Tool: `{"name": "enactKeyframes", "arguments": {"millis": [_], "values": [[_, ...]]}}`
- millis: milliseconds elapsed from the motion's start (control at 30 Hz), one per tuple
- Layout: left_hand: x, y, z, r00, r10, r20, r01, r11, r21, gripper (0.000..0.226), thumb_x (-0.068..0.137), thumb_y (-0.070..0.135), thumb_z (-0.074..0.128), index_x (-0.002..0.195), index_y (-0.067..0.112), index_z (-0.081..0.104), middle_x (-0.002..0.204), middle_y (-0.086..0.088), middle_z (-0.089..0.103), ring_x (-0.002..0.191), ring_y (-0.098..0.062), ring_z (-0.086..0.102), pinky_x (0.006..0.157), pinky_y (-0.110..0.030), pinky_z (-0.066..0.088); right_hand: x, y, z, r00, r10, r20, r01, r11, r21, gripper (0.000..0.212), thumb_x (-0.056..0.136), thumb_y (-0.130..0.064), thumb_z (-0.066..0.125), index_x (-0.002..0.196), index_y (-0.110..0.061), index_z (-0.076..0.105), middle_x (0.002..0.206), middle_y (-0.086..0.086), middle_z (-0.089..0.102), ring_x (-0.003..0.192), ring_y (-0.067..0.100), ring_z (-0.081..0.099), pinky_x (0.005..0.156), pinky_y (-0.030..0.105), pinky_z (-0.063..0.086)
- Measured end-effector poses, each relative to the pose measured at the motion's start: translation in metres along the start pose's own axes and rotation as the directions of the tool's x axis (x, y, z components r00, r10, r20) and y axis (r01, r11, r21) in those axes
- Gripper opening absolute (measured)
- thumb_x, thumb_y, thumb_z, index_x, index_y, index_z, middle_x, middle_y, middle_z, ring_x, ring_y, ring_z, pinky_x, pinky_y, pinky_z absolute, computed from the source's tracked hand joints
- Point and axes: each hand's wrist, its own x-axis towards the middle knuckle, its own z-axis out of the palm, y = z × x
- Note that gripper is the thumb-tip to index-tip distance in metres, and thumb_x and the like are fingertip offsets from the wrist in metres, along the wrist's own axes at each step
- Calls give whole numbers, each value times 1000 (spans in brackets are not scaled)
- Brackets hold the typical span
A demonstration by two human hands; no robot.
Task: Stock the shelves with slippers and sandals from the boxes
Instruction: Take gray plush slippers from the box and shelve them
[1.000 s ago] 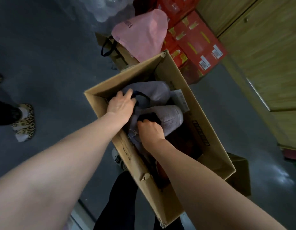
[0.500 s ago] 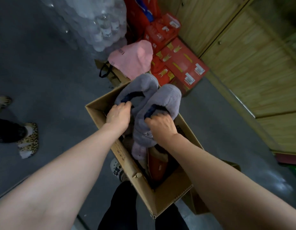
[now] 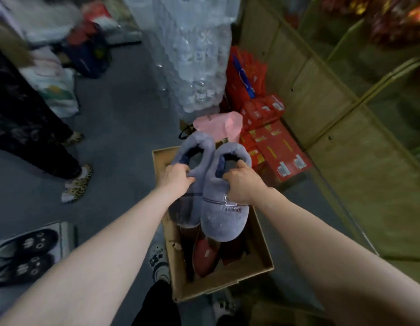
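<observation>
Two grey slippers, side by side above the cardboard box [image 3: 251, 271]: my left hand [image 3: 177, 178] grips the left slipper [image 3: 192, 158], my right hand [image 3: 241, 183] the right slipper [image 3: 224, 220]. Red slippers [image 3: 204, 257] lie inside.

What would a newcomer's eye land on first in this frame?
A pair of grey plush slippers at centre, one gripped by the left hand and one by the right hand, above an open cardboard box holding a red slipper. Behind stands a tall stack of wrapped water bottles, with red cartons to its right.
</observation>
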Motion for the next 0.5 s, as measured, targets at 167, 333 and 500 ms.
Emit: {"name": "enactKeyframes", "arguments": {"millis": [167,333,500], "values": [[-59,3,1,985,-140,-102,136,990,-44,18,91,34,56,99,20,63,110,-10,65,106,-35,58,78,-34,43,-24,-11,-2,994,-99,47,96,993,66,42,88,-42,39,95,-8,63,106,13,64,101,31,54,92,37,29],[-130,-4,2,906,-359,-224,339,933,-125,21,91,38,55,101,22,63,98,-7,56,109,-33,51,83,-36,46,-47,-33,-6,978,-189,89,173,971,163,59,85,-55,62,124,-11,58,127,14,50,121,30,45,88,31,31],[-195,-30,4,824,-479,-302,461,877,-132,23,88,44,55,94,23,63,102,-10,55,107,-31,53,84,-35,46,-66,-69,-15,937,-341,77,325,931,168,56,86,-54,64,126,-14,61,133,13,50,125,32,45,103,37,37]]}}
